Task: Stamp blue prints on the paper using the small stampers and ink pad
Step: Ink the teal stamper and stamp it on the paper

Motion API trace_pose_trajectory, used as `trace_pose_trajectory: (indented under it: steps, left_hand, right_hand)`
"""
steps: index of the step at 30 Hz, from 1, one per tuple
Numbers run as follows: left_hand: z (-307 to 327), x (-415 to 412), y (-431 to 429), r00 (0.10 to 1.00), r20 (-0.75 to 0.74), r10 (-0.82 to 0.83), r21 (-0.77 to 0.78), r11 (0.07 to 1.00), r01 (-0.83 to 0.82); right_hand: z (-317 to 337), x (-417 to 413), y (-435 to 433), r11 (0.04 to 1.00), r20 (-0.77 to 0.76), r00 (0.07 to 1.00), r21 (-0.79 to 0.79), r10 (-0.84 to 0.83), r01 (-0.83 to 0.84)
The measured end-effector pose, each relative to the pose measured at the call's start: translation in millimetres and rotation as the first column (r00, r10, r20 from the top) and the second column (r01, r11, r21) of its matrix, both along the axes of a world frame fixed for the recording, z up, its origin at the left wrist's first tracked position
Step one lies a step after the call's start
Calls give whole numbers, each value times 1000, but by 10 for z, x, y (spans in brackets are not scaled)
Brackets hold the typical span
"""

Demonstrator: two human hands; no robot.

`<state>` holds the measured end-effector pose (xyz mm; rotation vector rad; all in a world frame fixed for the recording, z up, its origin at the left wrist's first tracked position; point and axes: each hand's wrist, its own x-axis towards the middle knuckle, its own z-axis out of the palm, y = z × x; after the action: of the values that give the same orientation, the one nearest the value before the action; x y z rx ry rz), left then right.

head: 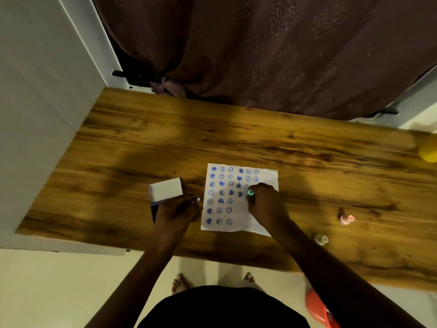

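Nearest, on the floor below and right of the paper, lies an orange thing point(315, 305). On the wooden table point(118, 143), a pale stamper point(321, 239) and a pink stamper point(346, 218) stand well right of the paper point(260, 224), apart from each other. The right hand point(267, 204) rests on the paper's right half, fingers curled round a teal stamper point(250, 192) set down among blue hearts and smiley prints. The left hand point(177, 213) lies just left of the paper, fingers curled; what it grips I cannot tell. A white box point(166, 189) sits touching it, farther back. Far right of the paper sits a yellow thing point(428, 150). Beyond hangs a maroon curtain point(260, 50).
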<state>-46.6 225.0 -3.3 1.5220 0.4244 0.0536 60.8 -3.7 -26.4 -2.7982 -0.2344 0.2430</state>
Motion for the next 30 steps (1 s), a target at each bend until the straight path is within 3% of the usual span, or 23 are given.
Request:
trace_pose_trajectory:
  steps: [13,18,21,25,30]
  left_hand:
    - [55,-21,-200,998,-61,-34,-27,999,32]
    - [2,-61,-363,991,-118,-60,-71,996,52]
    - [20,-64,-497,987,-119,-112,-77,992,103]
    - [80,-29,-663,981,-95,-169,-136,978,155]
    - [191,31,-829,963,-9,-268,-98,959,266]
  right_hand:
    - [123,55,-43,999,-27,999,-36,20,-21]
    - [452,58,-178,975,67,993,207,-97,81]
    - [660,-45,-305,867,-9,976,457,-218,198]
    - [757,-388,-404,645,-226,971,730,-83,225]
    - [708,-738,-533,635,-221,975,754,7,166]
